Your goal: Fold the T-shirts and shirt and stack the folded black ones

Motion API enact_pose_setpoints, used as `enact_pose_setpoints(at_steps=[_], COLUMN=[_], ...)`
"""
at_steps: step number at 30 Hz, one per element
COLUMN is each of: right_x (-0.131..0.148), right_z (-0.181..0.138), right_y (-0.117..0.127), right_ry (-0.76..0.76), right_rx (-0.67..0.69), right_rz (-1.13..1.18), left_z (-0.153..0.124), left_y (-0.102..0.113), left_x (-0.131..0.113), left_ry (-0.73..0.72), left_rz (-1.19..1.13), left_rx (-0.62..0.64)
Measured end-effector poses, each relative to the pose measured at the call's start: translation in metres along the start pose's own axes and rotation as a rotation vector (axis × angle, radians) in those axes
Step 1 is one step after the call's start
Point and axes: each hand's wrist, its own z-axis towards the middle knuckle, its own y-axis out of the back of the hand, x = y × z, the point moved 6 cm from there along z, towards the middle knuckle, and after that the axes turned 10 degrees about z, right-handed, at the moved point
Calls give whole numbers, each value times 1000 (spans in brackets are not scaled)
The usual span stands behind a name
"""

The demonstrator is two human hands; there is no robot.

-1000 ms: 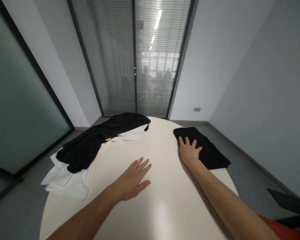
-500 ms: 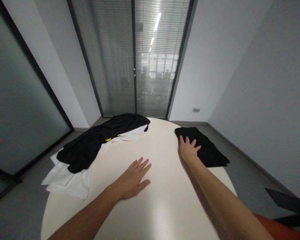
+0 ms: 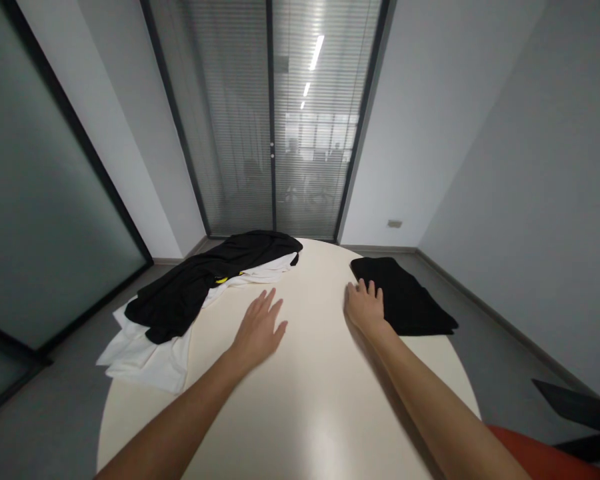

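So on your counter (image 3: 310, 400), the folded garment (image 3: 410, 303) sits at the far right edge. Your right grip (image 3: 364, 308) is just to its left, fingertips at its border. At the far left edge there's the loose pile: the top garment (image 3: 200, 293) lies over the bottom garment (image 3: 145, 353), which hangs off the left edge. Your left grip (image 3: 257, 330) is mid-counter, just right of that pile. The glass door (image 3: 270, 133) stands behind the far edge.
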Motion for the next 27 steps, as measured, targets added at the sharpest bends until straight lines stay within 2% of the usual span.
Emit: enact_pose_setpoints(at_steps=[3, 5, 9, 12, 15, 18, 23, 27], right_x=[20, 27, 28, 24, 22, 23, 23, 21], right_z=[-15, -24, -33, -34, -33, -32, -31, -30], right_y=[0, 0, 1, 0, -2, -4, -5, -7], right_ry=[57, 65, 77, 97, 100, 101, 118, 115], right_rx=[45, 36, 6, 12, 17, 13, 7, 17], right_rz=[96, 159, 244, 286, 302, 301, 301, 302], left_z=[20, 27, 26, 21, 19, 22, 22, 18], left_y=[12, 14, 1, -18, -24, -11, 22, 34], left_x=[43, 73, 115, 128, 127, 114, 70, 26], left_ry=[247, 363, 461, 468, 452, 364, 86, -128], left_rz=[81, 123, 171, 165, 125, 88, 61, 57], left_rx=[-128, -160, -149, -106, -132, -227, -364, -300])
